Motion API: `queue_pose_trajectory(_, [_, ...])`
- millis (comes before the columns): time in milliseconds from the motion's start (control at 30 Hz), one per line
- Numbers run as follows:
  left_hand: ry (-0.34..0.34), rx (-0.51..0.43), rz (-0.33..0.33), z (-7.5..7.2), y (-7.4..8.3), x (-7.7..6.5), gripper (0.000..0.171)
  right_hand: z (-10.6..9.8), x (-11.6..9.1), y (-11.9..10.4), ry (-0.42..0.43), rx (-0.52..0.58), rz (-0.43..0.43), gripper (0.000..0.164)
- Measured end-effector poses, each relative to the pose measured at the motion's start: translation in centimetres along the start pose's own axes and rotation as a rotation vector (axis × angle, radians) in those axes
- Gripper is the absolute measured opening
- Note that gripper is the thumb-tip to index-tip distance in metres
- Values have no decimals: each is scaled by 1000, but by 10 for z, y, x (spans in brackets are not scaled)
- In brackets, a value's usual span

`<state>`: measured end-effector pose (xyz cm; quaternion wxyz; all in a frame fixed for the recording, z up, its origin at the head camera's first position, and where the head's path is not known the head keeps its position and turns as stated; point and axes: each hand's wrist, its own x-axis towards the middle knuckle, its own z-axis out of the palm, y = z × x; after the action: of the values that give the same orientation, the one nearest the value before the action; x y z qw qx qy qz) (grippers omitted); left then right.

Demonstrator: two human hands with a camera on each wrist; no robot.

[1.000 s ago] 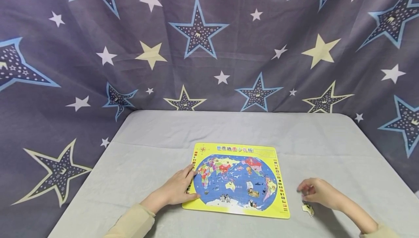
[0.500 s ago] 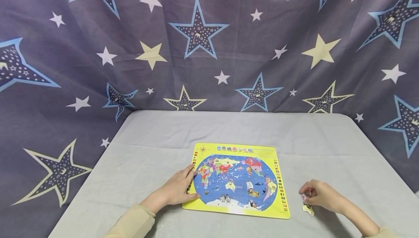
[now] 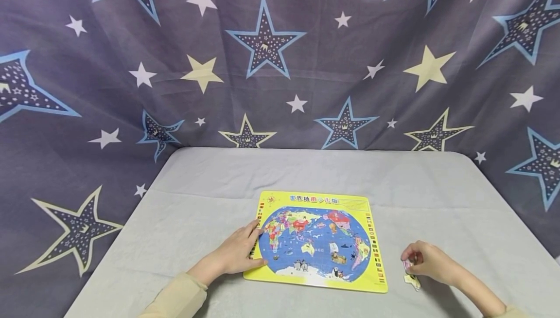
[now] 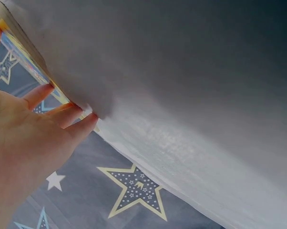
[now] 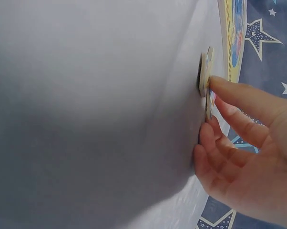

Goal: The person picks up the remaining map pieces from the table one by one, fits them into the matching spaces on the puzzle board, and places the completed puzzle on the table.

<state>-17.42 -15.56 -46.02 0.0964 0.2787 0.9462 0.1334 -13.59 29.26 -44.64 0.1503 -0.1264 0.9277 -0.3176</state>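
A world map puzzle (image 3: 321, 284) with a yellow border and blue oceans lies flat in the head view. My left hand (image 3: 236, 252) rests at its left edge, thumb on the near left border. In the left wrist view the fingers (image 4: 67, 114) stretch along the board's side. To the right of the board, my right hand (image 3: 430, 261) pinches a small pinkish puzzle piece (image 3: 407, 263) between thumb and fingers. A pale yellow piece (image 3: 412, 281) lies just below the fingertips, overlapping it. In the right wrist view the two thin pieces (image 5: 203, 74) appear edge-on, one against the other, by the thumb.
A light grey cloth covers the table (image 3: 210, 172), which extends around the board. Behind and at the sides hangs a dark curtain (image 3: 288, 133) printed with stars.
The right hand's fingers have come slightly down and closer together, and the pinkish piece now shows between them. The left hand and the board have stayed in place.
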Motion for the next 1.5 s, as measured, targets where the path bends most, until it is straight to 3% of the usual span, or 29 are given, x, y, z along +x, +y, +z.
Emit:
queue_pose_trajectory(333, [-3,0,-7,1,0,0,76,1,-1,3,-5,43,-51,19])
queue_pose_trajectory(800, [2,8,-4,2,-1,1,77,-2,2,5,-101,178,-118,13])
queue_pose_trajectory(1200, [7,9,-1,3,-2,1,75,-5,3,3,-109,145,-126,7])
queue_pose_trajectory(1500, [6,6,-5,3,-2,1,74,-5,6,-2,-61,141,-113,9])
